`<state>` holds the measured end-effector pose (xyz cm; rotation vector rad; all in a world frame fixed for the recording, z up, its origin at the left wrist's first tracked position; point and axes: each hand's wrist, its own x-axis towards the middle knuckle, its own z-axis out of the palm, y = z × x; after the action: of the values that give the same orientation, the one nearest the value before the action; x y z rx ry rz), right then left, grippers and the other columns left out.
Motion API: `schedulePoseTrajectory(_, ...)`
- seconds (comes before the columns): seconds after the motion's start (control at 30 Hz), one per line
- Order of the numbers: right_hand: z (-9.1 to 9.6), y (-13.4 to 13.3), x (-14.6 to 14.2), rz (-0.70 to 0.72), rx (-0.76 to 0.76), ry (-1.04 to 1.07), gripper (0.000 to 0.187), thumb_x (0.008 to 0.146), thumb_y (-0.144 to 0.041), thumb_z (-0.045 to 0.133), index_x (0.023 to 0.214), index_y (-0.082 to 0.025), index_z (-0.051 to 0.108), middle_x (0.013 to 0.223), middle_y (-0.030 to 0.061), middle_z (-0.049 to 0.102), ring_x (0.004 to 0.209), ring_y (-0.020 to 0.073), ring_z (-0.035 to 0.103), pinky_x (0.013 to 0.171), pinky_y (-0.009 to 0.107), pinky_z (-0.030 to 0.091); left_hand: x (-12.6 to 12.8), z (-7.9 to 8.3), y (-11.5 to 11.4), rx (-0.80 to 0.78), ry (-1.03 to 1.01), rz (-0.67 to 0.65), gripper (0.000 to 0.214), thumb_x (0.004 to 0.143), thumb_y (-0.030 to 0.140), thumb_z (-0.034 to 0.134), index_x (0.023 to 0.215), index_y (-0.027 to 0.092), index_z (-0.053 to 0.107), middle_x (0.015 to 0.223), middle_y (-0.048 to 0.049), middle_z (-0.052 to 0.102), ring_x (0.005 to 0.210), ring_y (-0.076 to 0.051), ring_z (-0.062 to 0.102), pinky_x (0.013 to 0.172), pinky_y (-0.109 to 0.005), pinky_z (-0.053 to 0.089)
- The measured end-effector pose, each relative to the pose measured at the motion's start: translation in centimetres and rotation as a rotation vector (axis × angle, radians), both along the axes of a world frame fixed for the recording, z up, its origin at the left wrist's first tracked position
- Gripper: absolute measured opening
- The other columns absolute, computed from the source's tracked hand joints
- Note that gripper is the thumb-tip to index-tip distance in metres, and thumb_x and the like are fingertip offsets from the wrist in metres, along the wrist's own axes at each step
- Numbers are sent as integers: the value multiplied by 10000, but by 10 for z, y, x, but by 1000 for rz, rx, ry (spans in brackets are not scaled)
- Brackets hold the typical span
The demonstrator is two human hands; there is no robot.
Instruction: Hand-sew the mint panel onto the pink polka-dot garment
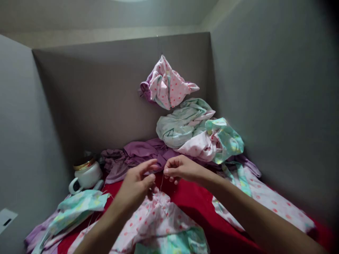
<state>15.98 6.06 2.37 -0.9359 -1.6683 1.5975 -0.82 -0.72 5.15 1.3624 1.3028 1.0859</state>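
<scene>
Holds a fine, pale thread (161,180) in the right hand (181,168), pinched between thumb and forefinger, with the other fingers loosely curled below. Runs from there down to the gathered peak of a pale pink, red-dotted cloth with an aqua section (148,218). Lies at near centre, rumpled, between the forearms and over a bright red fabric surface (190,195).

Has the left hand (136,181) just left of the thread — thumb and forefinger parted, with a clear gap between the tips. Shows the lower fingers only in part, close to the gathered peak; cannot tell whether gripping it.

To the far left, includes a rounded white mug with a gold-coloured band (86,176), and nearer, a folded aqua-and-yellow printed cloth (79,204). Across the far side, presents a crumpled length of plum-purple fabric (143,153). At far right of centre, carries a bunched pale mint cloth (185,123) beside a knotted pink-and-aqua bundle (225,137). Above these, hangs a pink dotted bundle with purple (174,86) before a plain grey wall panel (106,95). At right, contains another spread of pink dotted cloth (272,197).
</scene>
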Motion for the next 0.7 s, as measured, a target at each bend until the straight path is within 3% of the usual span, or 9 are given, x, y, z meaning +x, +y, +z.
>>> schedulePoseTrajectory(0.13, -4, 16, -12, -47, 27, -9, 101, 618, -219, 619, 592, -141, 561, 460, -46, 548, 397, 63, 479, 409, 182, 386, 20, -14, 35, -70, -66, -158, 609, 614, 345, 621, 1143, 58, 526, 740, -83, 630, 425, -84, 479, 379, -201, 361)
schedulePoseTrajectory(0.3, -14, 15, -14, -18, -60, 3, 198, 563, -309, 654, 598, -143, 553, 466, -44, 547, 389, 59, 463, 398, 183, 378, 3, -26, 46, -91, 23, -141, 326, 566, 369, 630, 688, 67, 635, 436, 23, 467, 328, -34, 291, 340, -181, 196)
schedulePoseTrajectory(0.43, -19, 11, -18, 13, -129, 18, 232, 553, -339, 654, 624, -149, 542, 500, -36, 560, 403, 59, 472, 414, 184, 388, -8, -27, 53, -47, 105, -39, 219, 498, 310, 633, 494, 106, 553, 394, 47, 405, 371, -30, 270, 390, -185, 178)
schedulePoseTrajectory(0.6, -8, -1, -10, 25, -86, -13, 235, 567, -330, 686, 565, -137, 552, 472, -28, 544, 384, 50, 446, 401, 174, 340, -25, -16, 58, 17, 175, 53, 171, 521, 285, 613, 521, 121, 563, 404, 67, 384, 393, -34, 238, 406, -193, 149)
schedulePoseTrajectory(0.67, 6, -18, -1, 158, -27, -25, 225, 606, -340, 695, 614, -125, 627, 509, -12, 563, 423, 53, 465, 428, 175, 354, -33, -11, 57, 29, 187, 74, 184, 535, 301, 614, 536, 123, 567, 408, 66, 392, 394, -37, 230, 405, -194, 145)
schedulePoseTrajectory(0.7, 13, -29, 3, 303, 7, -19, 245, 650, -376, 678, 692, -136, 673, 573, 5, 596, 462, 64, 494, 448, 184, 373, -36, -10, 57, 36, 189, 80, 193, 540, 310, 614, 540, 123, 567, 421, 60, 410, 398, -38, 234, 407, -194, 149)
